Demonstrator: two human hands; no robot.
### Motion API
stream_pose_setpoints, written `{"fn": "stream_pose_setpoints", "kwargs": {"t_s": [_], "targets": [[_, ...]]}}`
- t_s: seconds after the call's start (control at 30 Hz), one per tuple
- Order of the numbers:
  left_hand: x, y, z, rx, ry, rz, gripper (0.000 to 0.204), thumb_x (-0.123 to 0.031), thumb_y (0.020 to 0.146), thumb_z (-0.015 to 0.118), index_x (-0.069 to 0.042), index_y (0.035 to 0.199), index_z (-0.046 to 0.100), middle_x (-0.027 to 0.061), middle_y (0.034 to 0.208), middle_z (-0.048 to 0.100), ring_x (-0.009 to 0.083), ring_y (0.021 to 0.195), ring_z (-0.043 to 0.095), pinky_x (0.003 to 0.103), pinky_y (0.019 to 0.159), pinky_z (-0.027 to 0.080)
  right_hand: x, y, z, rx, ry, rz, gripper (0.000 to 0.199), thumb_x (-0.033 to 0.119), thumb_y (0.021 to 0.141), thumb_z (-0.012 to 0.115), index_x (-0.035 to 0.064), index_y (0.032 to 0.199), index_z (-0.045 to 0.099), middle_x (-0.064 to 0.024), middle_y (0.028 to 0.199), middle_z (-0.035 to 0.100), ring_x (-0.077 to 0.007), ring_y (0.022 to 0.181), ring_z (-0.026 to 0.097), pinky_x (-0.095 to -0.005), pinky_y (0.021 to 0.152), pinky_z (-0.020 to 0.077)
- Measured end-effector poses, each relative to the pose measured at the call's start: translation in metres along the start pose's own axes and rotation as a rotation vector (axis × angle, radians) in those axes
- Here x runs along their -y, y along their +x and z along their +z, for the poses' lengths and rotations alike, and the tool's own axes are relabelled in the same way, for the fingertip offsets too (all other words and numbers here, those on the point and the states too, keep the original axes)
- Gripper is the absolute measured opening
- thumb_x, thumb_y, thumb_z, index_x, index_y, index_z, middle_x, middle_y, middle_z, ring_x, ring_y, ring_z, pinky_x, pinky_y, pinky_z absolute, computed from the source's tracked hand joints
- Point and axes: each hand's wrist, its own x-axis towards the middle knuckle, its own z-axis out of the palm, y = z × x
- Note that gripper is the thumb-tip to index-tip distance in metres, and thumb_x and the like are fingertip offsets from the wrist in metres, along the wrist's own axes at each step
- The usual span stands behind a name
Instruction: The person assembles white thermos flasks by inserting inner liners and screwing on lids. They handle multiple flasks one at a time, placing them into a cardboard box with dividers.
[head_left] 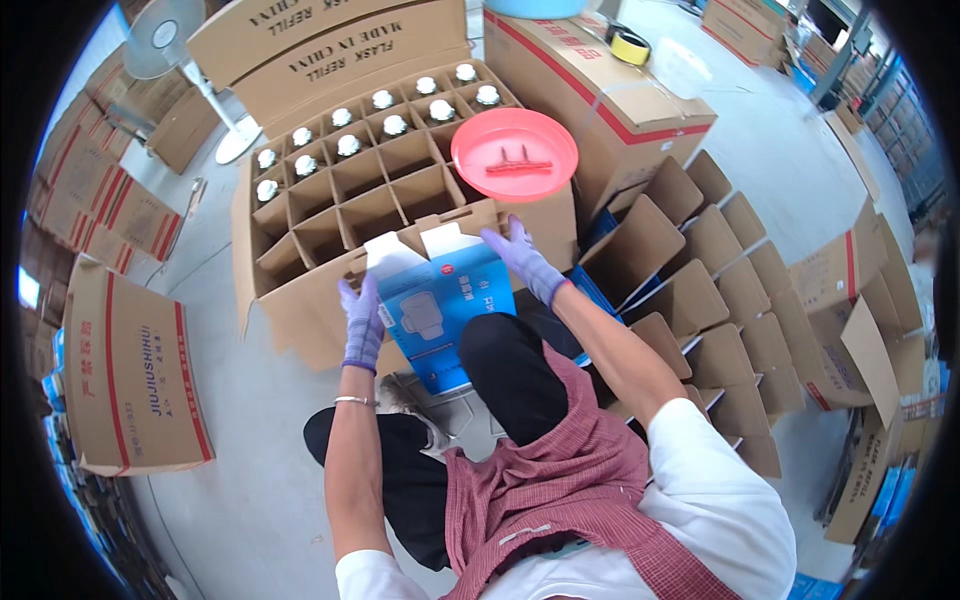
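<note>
A blue printed box (pixel 455 312) with raised white flaps stands tilted before my knees. My left hand (pixel 361 320), in a lavender glove, grips its left side near the top. With the same kind of glove, my right hand (pixel 527 265) holds the upper right corner; some fingertips are hidden. Just beyond is a large open carton (pixel 330 300) with cardboard dividers. Several silver-topped flasks (pixel 394 125) stand in its far and left compartments, while nearer compartments show no tops. A pink round tray (pixel 470 165) with small red pieces (pixel 520 165) rests on the carton's right corner.
A taped carton (pixel 600 120) at the back right carries a tape roll (pixel 630 47). Open cartons (pixel 690 300) crowd my right. Another carton (pixel 140 380) stands on the floor at left, with a white fan (pixel 165 40) behind.
</note>
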Motion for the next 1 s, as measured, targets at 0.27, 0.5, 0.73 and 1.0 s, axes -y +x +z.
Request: {"fn": "stream_pose_setpoints", "kwargs": {"t_s": [0.27, 0.5, 0.73, 1.0], "targets": [[-0.065, -0.092, -0.064, 0.094, 0.095, 0.144, 0.063, -0.016, 0.09, 0.066, 0.003, 0.145, 0.042, 0.0129, 0.114, 0.061, 0.0199, 0.098, 0.059, 0.032, 0.088, 0.049, 0.084, -0.016, -0.012, 0.13, 0.653, 0.039, 0.067, 0.037, 0.087, 0.07, -0.0019, 0.135, 0.043, -0.0144, 0.127, 0.052, -0.0213, 0.118, 0.05, -0.0343, 0.101, 0.0402], [-0.133, -0.264, -0.031, 0.728, -0.087, 0.573, 0.085, -0.021, 0.083, 0.072, 0.002, 0.153, 0.029, 0.022, 0.151, 0.04, 0.0335, 0.14, 0.04, 0.043, 0.115, 0.029, 0.14, -0.073, -0.016, 0.409, 0.753, -0.114, 0.06, 0.023, 0.095, 0.053, 0.0011, 0.148, 0.037, -0.0078, 0.132, 0.051, -0.0154, 0.126, 0.046, -0.0293, 0.108, 0.0331], [-0.123, -0.255, -0.036, -0.124, -0.356, 0.587, 0.072, -0.042, 0.099, 0.036, 0.01, 0.148, 0.028, 0.0139, 0.104, 0.057, 0.0303, 0.107, 0.056, 0.05, 0.114, 0.032, 0.172, -0.122, -0.071, 0.577, 0.838, -0.325, 0.059, 0.011, 0.083, 0.052, 0.0014, 0.141, 0.046, -0.0062, 0.128, 0.054, -0.0142, 0.122, 0.048, -0.0301, 0.107, 0.0358], [-0.14, -0.278, -0.057, 0.096, -0.26, 0.752, 0.088, -0.06, 0.095, 0.041, -0.001, 0.156, 0.018, 0.021, 0.14, 0.045, 0.0365, 0.137, 0.038, 0.057, 0.118, 0.022, 0.189, -0.178, -0.098, 0.405, 0.294, -0.91, 0.018, 0.02, 0.086, 0.058, 0.0082, 0.097, 0.066, -0.0071, 0.083, 0.062, -0.0268, 0.087, 0.06, -0.0455, 0.104, 0.0368]]}}
